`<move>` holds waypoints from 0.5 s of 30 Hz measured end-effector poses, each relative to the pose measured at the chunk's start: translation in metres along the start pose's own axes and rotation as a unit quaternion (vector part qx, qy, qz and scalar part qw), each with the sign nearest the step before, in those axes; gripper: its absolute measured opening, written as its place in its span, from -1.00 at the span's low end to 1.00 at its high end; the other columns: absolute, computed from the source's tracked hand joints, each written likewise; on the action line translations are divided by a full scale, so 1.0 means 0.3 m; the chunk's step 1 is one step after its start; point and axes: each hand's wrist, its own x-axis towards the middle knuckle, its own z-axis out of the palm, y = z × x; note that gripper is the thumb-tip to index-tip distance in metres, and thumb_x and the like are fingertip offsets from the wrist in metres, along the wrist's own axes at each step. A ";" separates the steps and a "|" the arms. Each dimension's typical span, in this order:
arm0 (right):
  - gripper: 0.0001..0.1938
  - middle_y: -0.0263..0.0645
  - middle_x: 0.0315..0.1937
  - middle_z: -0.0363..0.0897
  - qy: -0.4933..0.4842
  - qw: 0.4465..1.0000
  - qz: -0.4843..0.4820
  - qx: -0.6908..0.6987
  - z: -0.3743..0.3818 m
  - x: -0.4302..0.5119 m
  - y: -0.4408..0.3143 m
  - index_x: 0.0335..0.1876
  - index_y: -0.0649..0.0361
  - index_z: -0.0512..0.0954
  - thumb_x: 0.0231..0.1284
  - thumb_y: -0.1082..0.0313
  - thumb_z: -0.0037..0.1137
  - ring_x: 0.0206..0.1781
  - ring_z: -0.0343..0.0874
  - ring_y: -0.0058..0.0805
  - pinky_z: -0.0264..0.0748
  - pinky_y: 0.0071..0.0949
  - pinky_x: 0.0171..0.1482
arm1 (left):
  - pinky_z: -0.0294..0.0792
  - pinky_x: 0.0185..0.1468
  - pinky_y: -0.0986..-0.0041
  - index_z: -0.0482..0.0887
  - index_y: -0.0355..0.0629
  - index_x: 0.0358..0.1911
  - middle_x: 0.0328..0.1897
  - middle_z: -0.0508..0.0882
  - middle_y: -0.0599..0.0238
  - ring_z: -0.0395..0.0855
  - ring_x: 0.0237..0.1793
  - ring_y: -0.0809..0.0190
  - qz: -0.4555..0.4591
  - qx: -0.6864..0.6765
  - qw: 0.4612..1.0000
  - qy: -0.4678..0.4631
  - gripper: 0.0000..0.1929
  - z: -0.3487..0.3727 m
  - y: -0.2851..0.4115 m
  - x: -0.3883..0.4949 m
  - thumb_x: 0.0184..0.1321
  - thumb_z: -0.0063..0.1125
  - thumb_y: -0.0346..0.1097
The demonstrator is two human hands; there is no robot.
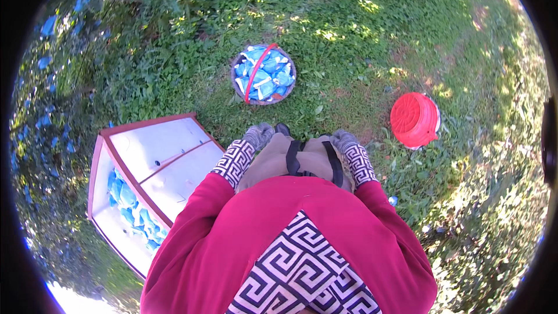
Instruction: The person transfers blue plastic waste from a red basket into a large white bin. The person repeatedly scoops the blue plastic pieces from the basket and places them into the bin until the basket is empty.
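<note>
My left hand (260,135), in a grey knit glove, hangs beside my left thigh near the shoe. On the other side my right hand (343,138), gloved alike, rests against my right thigh. Nothing can be made out in either hand; the fingers are too unclear to read. Before me on the grass stands a round basket (293,66) with a red handle (260,69), filled with blue-and-white bundles (263,79). By my left arm is a white-sided box (152,139) with reddish-brown edges, holding more blue pieces (130,203).
A red plastic bucket (412,120), seemingly upturned, sits on the grass at right. Leafy branches with blue bags (49,26) crowd the left side. Low weeds and grass (348,52) cover the ground. A small pale blue object (392,201) lies by my right arm.
</note>
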 end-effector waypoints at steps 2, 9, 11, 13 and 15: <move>-0.66 -0.09 -0.17 0.54 -0.004 0.997 -0.069 -0.041 0.037 0.049 -0.077 -0.12 0.10 0.52 0.02 0.11 0.07 -0.06 0.50 -0.17 0.41 -0.35 -0.01 | 0.39 -0.30 0.34 0.54 -0.17 -0.29 -0.40 0.58 0.16 0.55 -0.41 0.11 0.018 0.040 0.995 0.088 -0.80 -0.098 0.015 -0.077 0.10 0.05 -0.23; -0.62 -0.12 -0.14 0.55 -0.064 0.986 -0.122 -0.090 0.042 0.198 -0.432 -0.09 0.05 0.52 0.06 -0.01 0.05 -0.02 0.49 -0.18 0.37 -0.34 0.06 | 0.24 0.09 0.23 0.36 -0.12 0.02 0.07 0.37 -0.02 0.35 0.04 -0.06 -0.225 0.321 0.752 0.530 -0.45 -0.511 -0.124 -0.562 -0.10 0.22 -0.16; -0.62 -0.14 -0.16 0.56 -0.097 0.979 -0.123 -0.133 0.027 0.278 -0.513 -0.10 0.06 0.52 0.07 -0.01 0.05 -0.05 0.51 -0.21 0.38 -0.34 0.03 | 0.15 0.17 0.21 0.26 -0.12 0.12 0.15 0.30 -0.04 0.26 0.13 -0.07 -0.327 0.382 0.659 0.559 -0.31 -0.576 -0.169 -0.718 -0.13 0.25 -0.08; -0.62 -0.16 -0.18 0.57 -0.139 0.968 -0.125 -0.168 0.033 0.388 -0.583 -0.10 0.07 0.52 0.07 -0.01 0.05 -0.06 0.52 -0.24 0.39 -0.35 0.01 | 0.05 0.26 0.19 0.16 -0.12 0.21 0.22 0.23 -0.07 0.18 0.22 -0.08 -0.478 0.358 0.603 0.529 -0.17 -0.610 -0.198 -0.843 -0.17 0.27 -0.01; -0.69 -0.21 -0.27 0.58 -0.155 0.973 -0.139 -0.104 0.048 0.515 -0.635 -0.14 0.12 0.52 0.10 0.09 0.05 -0.20 0.53 -0.36 0.43 -0.41 -0.12 | 0.03 0.29 0.20 0.12 -0.14 0.24 0.24 0.22 -0.08 0.16 0.25 -0.08 -0.599 0.269 0.584 0.478 -0.11 -0.618 -0.213 -0.926 -0.19 0.29 0.02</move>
